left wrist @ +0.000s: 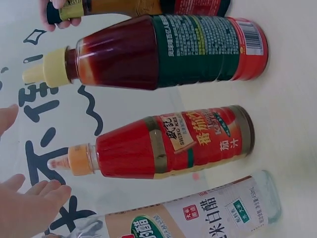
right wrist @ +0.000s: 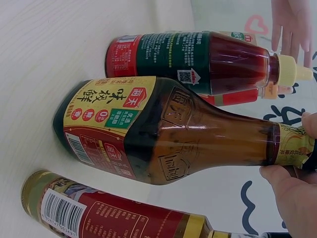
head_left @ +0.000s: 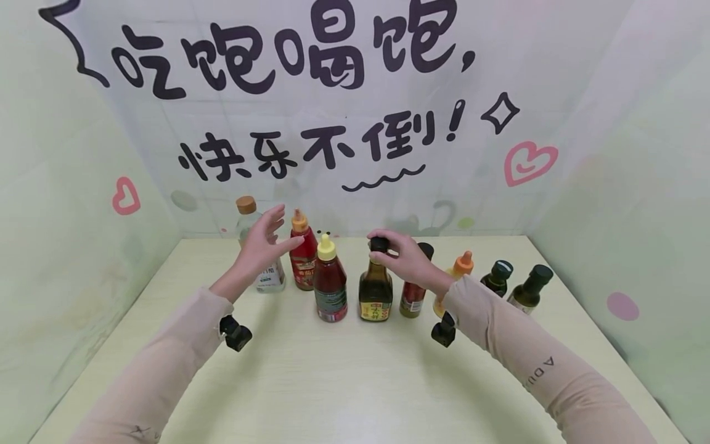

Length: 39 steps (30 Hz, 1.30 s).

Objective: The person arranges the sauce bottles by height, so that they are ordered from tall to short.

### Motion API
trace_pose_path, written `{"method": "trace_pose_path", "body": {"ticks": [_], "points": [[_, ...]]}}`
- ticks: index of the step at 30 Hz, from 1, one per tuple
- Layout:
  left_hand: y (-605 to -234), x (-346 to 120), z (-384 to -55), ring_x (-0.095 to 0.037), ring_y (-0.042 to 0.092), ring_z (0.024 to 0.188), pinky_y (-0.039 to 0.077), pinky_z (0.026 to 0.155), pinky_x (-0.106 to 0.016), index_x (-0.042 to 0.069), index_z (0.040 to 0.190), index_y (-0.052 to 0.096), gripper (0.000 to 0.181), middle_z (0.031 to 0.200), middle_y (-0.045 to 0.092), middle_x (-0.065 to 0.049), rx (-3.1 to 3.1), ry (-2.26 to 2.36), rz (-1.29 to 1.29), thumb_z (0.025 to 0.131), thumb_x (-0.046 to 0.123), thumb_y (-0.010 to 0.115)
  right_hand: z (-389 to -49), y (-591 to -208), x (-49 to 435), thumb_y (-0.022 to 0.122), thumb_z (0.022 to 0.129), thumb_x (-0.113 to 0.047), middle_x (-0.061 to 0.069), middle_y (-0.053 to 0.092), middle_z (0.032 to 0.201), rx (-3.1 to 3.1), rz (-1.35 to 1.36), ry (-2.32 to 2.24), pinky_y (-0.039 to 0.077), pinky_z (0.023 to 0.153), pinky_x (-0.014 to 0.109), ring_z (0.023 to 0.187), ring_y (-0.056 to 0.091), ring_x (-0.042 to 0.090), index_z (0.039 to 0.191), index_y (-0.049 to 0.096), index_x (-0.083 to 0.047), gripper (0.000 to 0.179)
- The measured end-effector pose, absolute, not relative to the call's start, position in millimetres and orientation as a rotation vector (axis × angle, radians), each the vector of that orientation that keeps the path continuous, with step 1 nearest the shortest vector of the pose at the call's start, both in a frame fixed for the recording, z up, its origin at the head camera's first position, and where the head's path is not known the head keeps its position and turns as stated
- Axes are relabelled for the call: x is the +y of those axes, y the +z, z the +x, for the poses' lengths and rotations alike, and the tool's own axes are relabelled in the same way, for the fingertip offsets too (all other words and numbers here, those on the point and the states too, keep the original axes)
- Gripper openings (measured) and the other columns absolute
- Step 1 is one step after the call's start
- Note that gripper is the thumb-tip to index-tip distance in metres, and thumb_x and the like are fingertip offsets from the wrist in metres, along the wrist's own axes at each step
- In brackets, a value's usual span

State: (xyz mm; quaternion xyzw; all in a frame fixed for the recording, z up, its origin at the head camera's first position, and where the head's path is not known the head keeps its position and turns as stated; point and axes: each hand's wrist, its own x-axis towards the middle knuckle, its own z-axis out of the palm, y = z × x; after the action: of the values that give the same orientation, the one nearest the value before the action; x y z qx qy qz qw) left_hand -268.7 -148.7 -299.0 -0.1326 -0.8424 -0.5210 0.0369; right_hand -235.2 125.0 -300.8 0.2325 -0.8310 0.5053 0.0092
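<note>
My right hand (head_left: 409, 256) pinches the black-capped soy sauce bottle (head_left: 375, 291) at its cap and neck. That bottle stands upright, its yellow and red label (right wrist: 111, 104) plain in the right wrist view. My left hand (head_left: 262, 246) is spread with nothing in it, in front of the white vinegar bottle (head_left: 270, 277) and just left of the tomato ketchup bottle (head_left: 304, 262). In the left wrist view its fingers are apart from the ketchup's orange nozzle (left wrist: 79, 159). Between the two hands stands a dark red sauce bottle (head_left: 330, 287) with a yellow nozzle cap.
Right of the soy sauce are a red-labelled bottle (head_left: 412, 301), an orange-capped squeeze bottle (head_left: 462, 264) and two dark bottles, one a green-black bottle (head_left: 529, 290), partly behind my right arm. A printed wall sheet (head_left: 310, 203) rises behind the pale table (head_left: 333, 382).
</note>
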Motion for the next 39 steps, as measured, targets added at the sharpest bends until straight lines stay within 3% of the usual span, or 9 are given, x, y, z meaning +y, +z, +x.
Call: {"method": "trace_pose_path", "body": {"ticks": [18,39], "points": [[-310,-121,-249,-0.026,0.035,0.123,0.030,0.099,-0.042,0.011,0.136,0.033,0.064,0.136,0.037,-0.011,-2.508,-1.771,-0.619,0.080,0.015,0.066,-236,-303,125,0.055,0.085,0.000,0.024,0.050,0.116,-2.564,0.758,1.582,0.045,0.082,0.041,0.108,0.050,0.033,0.116,0.050,0.004,0.032],[-325,-97,-257,-0.022,0.046,0.112,0.040,0.091,-0.039,0.010,0.121,0.050,0.045,0.121,0.050,-0.007,-2.579,-1.781,-0.563,0.080,0.019,0.066,-235,-303,125,0.055,0.085,-0.001,0.022,0.051,0.115,-2.566,0.746,1.573,0.045,0.083,0.041,0.108,0.050,0.032,0.116,0.050,0.003,0.031]]}}
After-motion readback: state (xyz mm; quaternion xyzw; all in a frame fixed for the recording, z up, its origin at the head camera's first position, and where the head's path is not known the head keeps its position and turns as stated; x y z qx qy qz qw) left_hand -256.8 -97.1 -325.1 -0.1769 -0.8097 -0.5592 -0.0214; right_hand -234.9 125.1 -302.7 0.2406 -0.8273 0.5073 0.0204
